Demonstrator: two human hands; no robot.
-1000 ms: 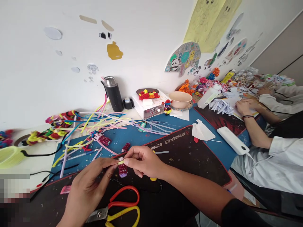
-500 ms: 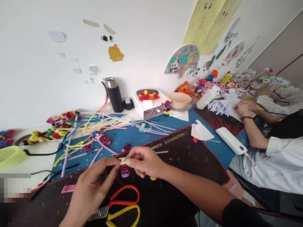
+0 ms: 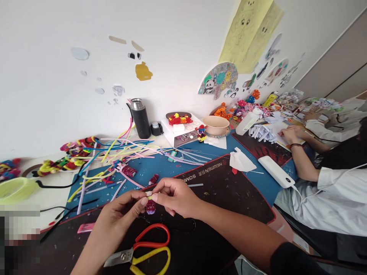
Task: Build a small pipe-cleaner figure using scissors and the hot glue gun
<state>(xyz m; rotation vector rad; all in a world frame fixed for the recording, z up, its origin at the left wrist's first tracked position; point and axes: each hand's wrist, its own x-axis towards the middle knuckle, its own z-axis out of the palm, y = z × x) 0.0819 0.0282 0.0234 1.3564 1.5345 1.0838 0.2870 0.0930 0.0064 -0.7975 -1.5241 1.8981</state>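
Note:
Both my hands meet over the black desk mat [image 3: 229,198]. My left hand [image 3: 120,217] and my right hand [image 3: 173,196] pinch a small fuzzy piece [image 3: 150,206] of dark red-purple pipe cleaner with a yellow bit at its top. The fingertips of both hands are closed on that top end. Red and yellow scissors [image 3: 143,252] lie on the mat just below my hands. Two similar dark red pieces [image 3: 153,178] [image 3: 129,170] rest on the blue mat beyond.
Loose coloured pipe cleaners [image 3: 129,149] spread across the blue mat. A black flask [image 3: 140,118], a white box [image 3: 183,131] and a beige bowl [image 3: 216,124] stand by the wall. At right another person's hand [image 3: 288,135] works on paper; a white power bank [image 3: 276,172] lies near.
The view has shifted slightly, so things sit a little lower and more to the left. My fingers have closed tighter over the fuzzy piece, hiding more of it.

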